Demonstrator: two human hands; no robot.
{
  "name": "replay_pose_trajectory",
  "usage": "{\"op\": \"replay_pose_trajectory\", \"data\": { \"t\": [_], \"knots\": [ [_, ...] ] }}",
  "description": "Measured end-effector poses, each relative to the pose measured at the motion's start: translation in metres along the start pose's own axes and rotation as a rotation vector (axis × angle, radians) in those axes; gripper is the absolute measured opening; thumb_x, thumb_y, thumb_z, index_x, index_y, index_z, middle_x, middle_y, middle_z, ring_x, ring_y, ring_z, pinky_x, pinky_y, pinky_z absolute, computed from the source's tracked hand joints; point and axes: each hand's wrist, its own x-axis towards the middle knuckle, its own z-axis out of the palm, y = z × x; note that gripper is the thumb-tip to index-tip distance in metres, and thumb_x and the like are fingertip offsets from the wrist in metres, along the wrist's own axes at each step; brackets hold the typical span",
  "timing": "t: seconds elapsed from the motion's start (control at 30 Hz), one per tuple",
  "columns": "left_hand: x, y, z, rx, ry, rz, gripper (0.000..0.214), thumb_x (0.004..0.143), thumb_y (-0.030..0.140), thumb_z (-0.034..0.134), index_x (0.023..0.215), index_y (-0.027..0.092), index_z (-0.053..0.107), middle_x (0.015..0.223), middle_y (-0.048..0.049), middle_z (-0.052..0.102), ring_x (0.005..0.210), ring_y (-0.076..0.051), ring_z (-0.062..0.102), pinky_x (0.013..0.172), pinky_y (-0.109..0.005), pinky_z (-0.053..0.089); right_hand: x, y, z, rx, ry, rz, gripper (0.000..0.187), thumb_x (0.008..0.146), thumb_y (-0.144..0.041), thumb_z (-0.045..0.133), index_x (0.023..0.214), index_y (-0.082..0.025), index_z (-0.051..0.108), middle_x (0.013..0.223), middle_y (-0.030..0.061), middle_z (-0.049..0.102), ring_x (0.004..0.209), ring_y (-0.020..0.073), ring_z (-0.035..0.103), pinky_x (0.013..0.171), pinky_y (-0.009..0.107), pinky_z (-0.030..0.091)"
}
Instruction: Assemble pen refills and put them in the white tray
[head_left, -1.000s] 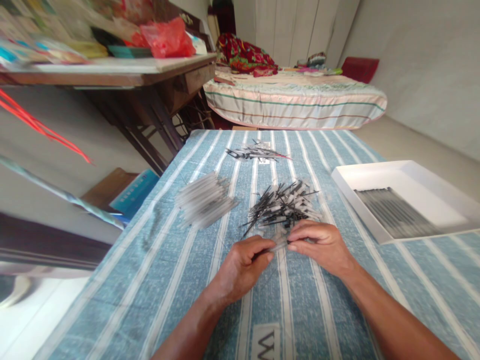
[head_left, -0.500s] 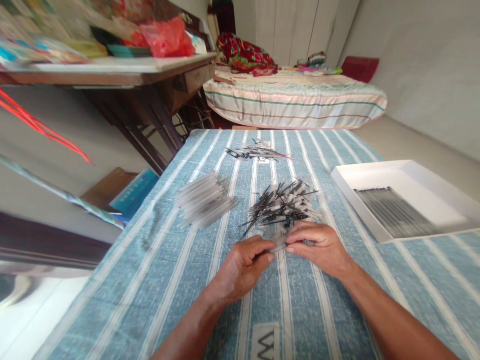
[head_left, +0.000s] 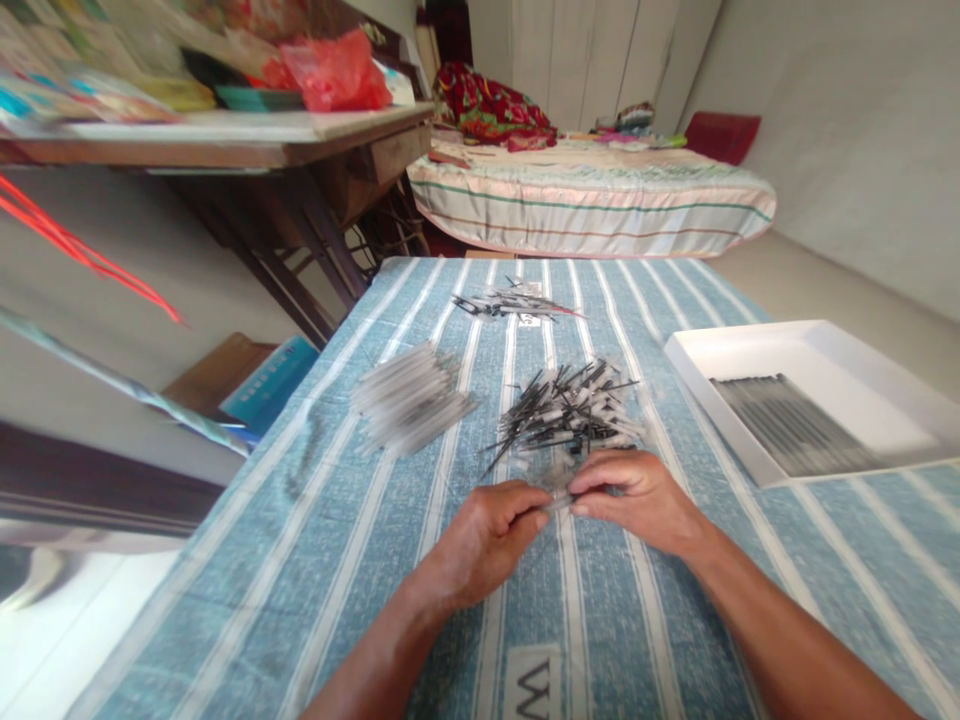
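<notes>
Head view: left hand (head_left: 487, 545) pinches piece (head_left: 558, 503); table edge (head_left: 238, 498) well apart.

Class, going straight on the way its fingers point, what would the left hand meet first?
Probably the right hand, which faces the left hand across the small piece between them; exact depth is unclear.

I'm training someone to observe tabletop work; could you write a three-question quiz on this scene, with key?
1. True or false: the open white rectangular box holds slender grey rods.
2. Nearer the right hand: (A) the jumbled pile of black and whitish pieces or (B) the orderly stack of translucent tubes?
3. What shows between the left hand and right hand?

Key: 1. True. 2. A. 3. A slim translucent piece, blurred.
</notes>
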Motion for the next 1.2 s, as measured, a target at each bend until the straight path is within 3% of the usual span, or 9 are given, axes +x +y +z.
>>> {"op": "replay_pose_trajectory", "data": {
  "t": [0.13,0.57,0.87,0.93,1.07,1.2],
  "knots": [
    [0.0004,0.0005,-0.0001,-0.006,0.004,-0.003,0.022,0.087,0.020,0.043,0.086,0.014,0.065,0.074,-0.0013,0.060,0.070,-0.011,0.056,0.065,-0.021,0.041,-0.0008,0.0001,-0.0026,-0.016,-0.021,0.024,0.014,0.072,-0.023,0.070,0.083,-0.015,0.070,0.072,0.0037,0.063,0.065,0.0131,0.058,0.058,0.024,0.045],
    [0.0001,-0.0011,0.0017,0.033,0.001,0.014,0.022,0.087,0.018,0.042,0.085,0.014,0.064,0.074,-0.0011,0.060,0.070,-0.012,0.056,0.064,-0.021,0.041,-0.0010,0.0025,-0.0012,-0.074,-0.031,0.004,0.014,0.075,-0.029,0.066,0.073,-0.015,0.068,0.060,0.0013,0.063,0.053,0.0096,0.054,0.050,0.020,0.040],
    [-0.0020,-0.0003,0.0023,0.043,0.005,0.046,0.020,0.086,0.018,0.043,0.089,0.016,0.063,0.076,-0.0011,0.061,0.070,-0.012,0.057,0.065,-0.021,0.042,-0.0009,0.0004,-0.0007,-0.131,-0.164,0.134,0.043,0.086,-0.038,0.048,0.051,-0.014,0.055,0.045,-0.0015,0.051,0.043,0.0077,0.046,0.044,0.020,0.034],
    [-0.0017,-0.0001,0.0024,0.047,0.011,0.038,0.021,0.086,0.018,0.043,0.089,0.016,0.063,0.077,-0.0013,0.061,0.071,-0.012,0.058,0.066,-0.022,0.043,-0.0010,-0.0002,-0.0024,-0.106,-0.164,0.144,0.040,0.087,-0.041,0.046,0.059,-0.015,0.059,0.050,-0.0007,0.054,0.046,0.0087,0.048,0.047,0.020,0.037],
    [-0.0010,-0.0002,0.0020,0.075,0.024,0.021,0.021,0.086,0.018,0.043,0.088,0.016,0.064,0.075,-0.0012,0.061,0.071,-0.013,0.057,0.065,-0.022,0.043,-0.0012,-0.0016,-0.0031,-0.042,-0.098,0.189,0.023,0.077,-0.039,0.061,0.082,-0.017,0.061,0.065,-0.0005,0.060,0.057,0.0107,0.052,0.051,0.020,0.040],
    [-0.0007,-0.0007,0.0025,0.067,0.016,0.028,0.021,0.086,0.017,0.043,0.088,0.016,0.064,0.075,-0.0011,0.061,0.070,-0.012,0.057,0.065,-0.022,0.042,-0.0016,-0.0013,0.0000,-0.064,-0.134,0.159,0.028,0.084,-0.036,0.053,0.063,-0.016,0.056,0.053,-0.0016,0.055,0.049,0.0090,0.050,0.048,0.020,0.038]
  ]
}}
